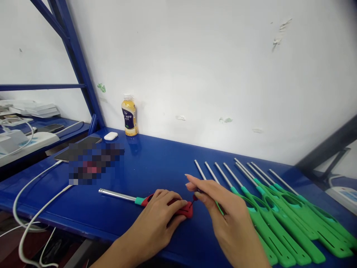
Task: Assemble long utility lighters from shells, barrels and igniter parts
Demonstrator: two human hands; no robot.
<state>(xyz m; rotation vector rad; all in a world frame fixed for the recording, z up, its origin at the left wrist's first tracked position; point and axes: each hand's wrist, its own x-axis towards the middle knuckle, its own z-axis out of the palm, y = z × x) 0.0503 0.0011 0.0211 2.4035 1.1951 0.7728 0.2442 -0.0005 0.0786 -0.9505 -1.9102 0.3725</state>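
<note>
A red long-reach lighter (187,212) with a silver metal tube and a teal collar lies on the blue table, its tube pointing left. My left hand (158,216) is wrapped over its body, pressing it against the tabletop. My right hand (223,208) pinches a small screwdriver (195,198) between thumb and fingers. Only a dark red part and a thin dark shaft show, with the tip at the butt end of the red lighter. The rest of the tool is hidden by my fingers. To the right, several green long-reach lighters (292,212) lie side by side, tubes toward the wall.
A yellow drink bottle (129,115) and a white earbud case (111,136) stand near the wall. A phone (80,148) and a blurred-out item (96,163) lie left, with white cables (36,175) over the edge. Blue metal frame posts (75,56) rise at left.
</note>
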